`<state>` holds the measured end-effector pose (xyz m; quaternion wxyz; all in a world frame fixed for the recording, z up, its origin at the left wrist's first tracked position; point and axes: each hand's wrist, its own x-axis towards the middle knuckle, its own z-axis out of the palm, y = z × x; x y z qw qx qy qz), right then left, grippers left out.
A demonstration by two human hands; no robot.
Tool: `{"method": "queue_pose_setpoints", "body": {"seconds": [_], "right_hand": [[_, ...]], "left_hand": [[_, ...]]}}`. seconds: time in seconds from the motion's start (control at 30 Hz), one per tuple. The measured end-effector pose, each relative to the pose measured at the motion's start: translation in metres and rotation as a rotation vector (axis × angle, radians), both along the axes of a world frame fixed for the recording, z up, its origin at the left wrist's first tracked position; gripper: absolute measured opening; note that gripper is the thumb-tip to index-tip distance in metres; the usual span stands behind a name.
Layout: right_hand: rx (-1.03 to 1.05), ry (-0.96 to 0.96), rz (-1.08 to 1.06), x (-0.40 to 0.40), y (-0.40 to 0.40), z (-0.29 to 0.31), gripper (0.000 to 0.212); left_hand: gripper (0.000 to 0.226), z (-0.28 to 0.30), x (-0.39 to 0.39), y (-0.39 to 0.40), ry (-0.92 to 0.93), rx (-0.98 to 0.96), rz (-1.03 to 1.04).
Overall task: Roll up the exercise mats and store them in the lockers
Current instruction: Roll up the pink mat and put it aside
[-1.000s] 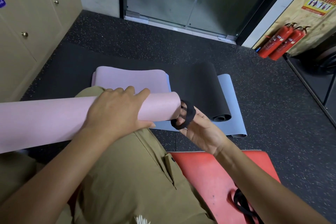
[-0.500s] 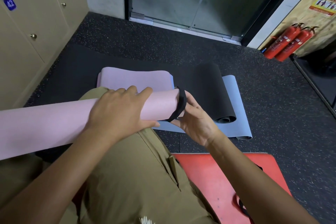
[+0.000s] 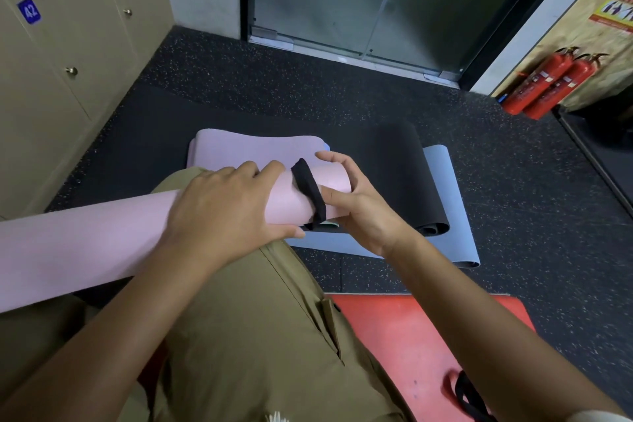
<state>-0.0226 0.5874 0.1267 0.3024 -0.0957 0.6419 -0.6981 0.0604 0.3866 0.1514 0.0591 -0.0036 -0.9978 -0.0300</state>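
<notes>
Across the lap: rolled pink mat (image 3: 102, 243), a smooth pale tube running from 9 o'clock toward centre, lying on a khaki trouser leg (image 3: 260, 336).
Strap: one black band (image 3: 308, 192) looped round the roll near its right end.
Left hand (image 3: 226, 212): fingers and thumb curled over the roll, gripping it just left of the band.
Right hand (image 3: 359, 202): cupped round the roll's end, thumb pressing the band.
Mats on the floor: four; a second pink one (image 3: 253, 147) at 12 o'clock, a half-rolled black one (image 3: 404, 175) lying on a blue one (image 3: 445, 202) at 2 o'clock, a red one (image 3: 428, 346) at 5 o'clock.
Lockers (image 3: 68, 55): beige doors at 10 o'clock, numbered 41 and 42.
Fire extinguishers (image 3: 548, 82): two, red, at 2 o'clock.
</notes>
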Motion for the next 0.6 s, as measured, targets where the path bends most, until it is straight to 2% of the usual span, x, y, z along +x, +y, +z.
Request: {"method": "queue_pose_setpoints", "body": {"seconds": [0.13,0.43,0.6], "right_hand": [[-0.153,-0.099,-0.019,0.012,-0.005,-0.007,0.069],[-0.211,-0.14,-0.117,0.014,-0.011,-0.011,0.083],[-0.203,-0.172,-0.131,0.024,-0.021,-0.012,0.081]], "left_hand": [[0.089,0.0,0.001,-0.002,0.007,0.025,0.015],[0.092,0.001,0.0,0.0,0.01,0.05,0.031],[0.108,0.007,0.004,0.0,0.0,0.165,0.04]]}}
